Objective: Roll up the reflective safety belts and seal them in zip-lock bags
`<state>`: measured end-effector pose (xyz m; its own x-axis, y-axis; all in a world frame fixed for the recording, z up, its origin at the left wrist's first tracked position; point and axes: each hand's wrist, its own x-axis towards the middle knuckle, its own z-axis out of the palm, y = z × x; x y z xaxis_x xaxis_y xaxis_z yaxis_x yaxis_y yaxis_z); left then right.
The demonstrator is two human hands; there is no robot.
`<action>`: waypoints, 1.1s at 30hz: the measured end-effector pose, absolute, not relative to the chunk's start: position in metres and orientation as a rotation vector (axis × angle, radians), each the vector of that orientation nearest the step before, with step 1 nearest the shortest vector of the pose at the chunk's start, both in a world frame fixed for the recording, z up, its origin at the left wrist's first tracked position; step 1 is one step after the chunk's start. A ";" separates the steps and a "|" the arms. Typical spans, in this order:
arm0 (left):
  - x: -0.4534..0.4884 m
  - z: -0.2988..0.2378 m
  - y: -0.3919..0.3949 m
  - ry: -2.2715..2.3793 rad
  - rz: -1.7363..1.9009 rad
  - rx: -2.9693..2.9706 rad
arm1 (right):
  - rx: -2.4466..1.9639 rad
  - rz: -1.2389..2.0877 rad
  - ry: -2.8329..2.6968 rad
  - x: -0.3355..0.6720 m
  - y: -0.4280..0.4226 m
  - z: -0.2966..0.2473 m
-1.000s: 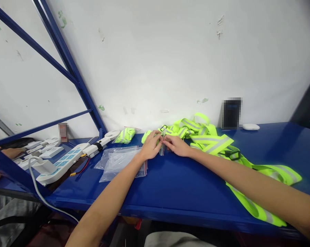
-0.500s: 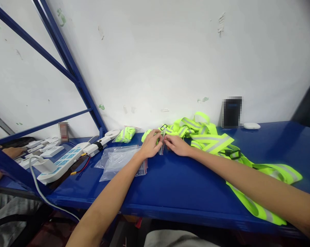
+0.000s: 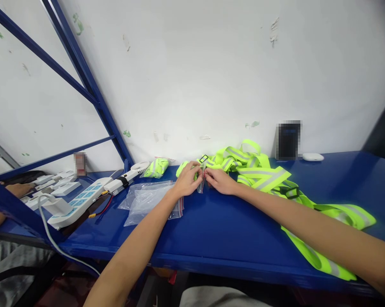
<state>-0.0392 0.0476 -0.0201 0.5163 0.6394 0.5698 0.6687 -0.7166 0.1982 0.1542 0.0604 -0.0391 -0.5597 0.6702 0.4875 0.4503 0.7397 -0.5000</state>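
Note:
My left hand (image 3: pixel 188 180) and my right hand (image 3: pixel 220 181) meet over the blue table, both closed at the mouth of a small clear zip bag (image 3: pixel 201 186). Fingertips of each hand pinch its edge from opposite sides. Bright yellow-green strap shows behind my left fingers; whether it lies inside the bag I cannot tell. Beyond and to the right spreads a heap of yellow-green reflective straps (image 3: pixel 262 175) with grey stripes and black buckles, passing partly under my right forearm. Flat clear zip bags (image 3: pixel 150 202) lie beside my left forearm.
A packed bag of reflective strap (image 3: pixel 157 167) sits by a white fan (image 3: pixel 140 165). Left are a power strip (image 3: pixel 80 202), a cable and white adapters. A dark blurred box (image 3: pixel 288 140) and white case (image 3: pixel 313 157) stand back right. Another person's hand (image 3: pixel 18 189) is far left.
Both hands stay almost in place, still pinching the bag. The view has shifted very slightly; nothing else has visibly moved.

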 end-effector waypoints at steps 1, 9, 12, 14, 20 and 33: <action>-0.039 -0.020 0.048 -1.162 -0.982 -2.695 | -0.841 0.417 -2.260 0.154 0.060 -0.039; -0.038 -0.019 0.047 -1.184 -0.994 -2.718 | -0.841 0.418 -2.260 0.155 0.064 -0.038; -0.037 -0.020 0.050 -1.204 -1.049 -2.753 | -0.859 0.445 -2.243 0.154 0.064 -0.036; -0.037 -0.020 0.052 -1.251 -1.119 -2.788 | -0.880 0.478 -2.227 0.153 0.063 -0.034; -0.034 -0.022 0.058 -1.502 -1.274 -2.890 | -0.933 0.639 -2.192 0.151 0.061 -0.031; -0.034 -0.024 0.063 -1.596 -1.266 -2.979 | -0.941 0.795 -2.131 0.149 0.064 -0.031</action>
